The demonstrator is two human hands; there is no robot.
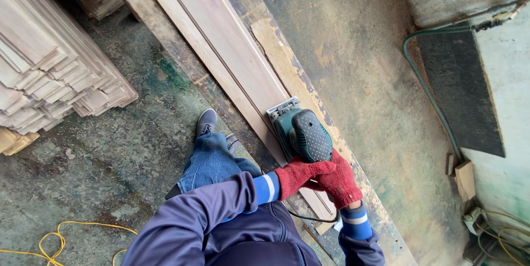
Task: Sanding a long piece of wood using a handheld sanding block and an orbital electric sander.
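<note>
A green electric sander [301,130] rests flat on a long pale wooden plank [232,45] that runs along a worn, paint-stained bench. Both hands wear red knit gloves. My left hand [299,176] wraps the rear of the sander from the left. My right hand [339,180] grips the same rear end from the right, partly under the left. A black cord [309,219] leaves the sander below my hands. My blue-jeaned leg and grey shoe [206,122] stand beside the bench.
A tall stack of thin wooden slats [49,61] fills the left side. A yellow cable [66,238] loops on the stained floor at lower left. A green hose [428,89] runs down the right by a dark panel [464,95].
</note>
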